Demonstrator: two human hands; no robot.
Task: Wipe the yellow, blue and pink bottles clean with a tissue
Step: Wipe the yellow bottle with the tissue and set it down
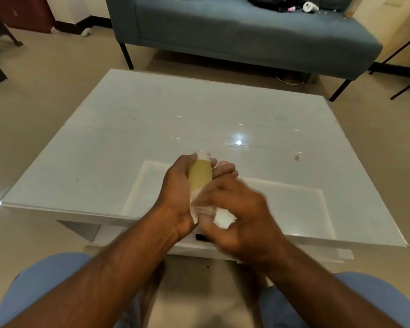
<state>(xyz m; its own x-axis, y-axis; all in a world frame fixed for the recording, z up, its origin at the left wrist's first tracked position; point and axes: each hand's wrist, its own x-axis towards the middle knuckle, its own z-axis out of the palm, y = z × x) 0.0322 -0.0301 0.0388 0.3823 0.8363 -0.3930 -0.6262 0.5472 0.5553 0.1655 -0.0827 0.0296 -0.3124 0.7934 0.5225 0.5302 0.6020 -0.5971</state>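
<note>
The yellow bottle (200, 176) is a smooth, matte, mustard-toned cylinder with a pale whitish cap at its far end; no label, brand or writing can be read on it. It is held above the near middle of the white glossy desk (152, 129), lying along the left hand (179, 197), whose grip is curled round its body with the fingertips showing on the right side. The right hand (237, 214), blurred, has its grip closed on a crumpled white tissue (220, 217) pressed against the bottle's near end. A blue sofa (223, 36) stands beyond the desk.
</note>
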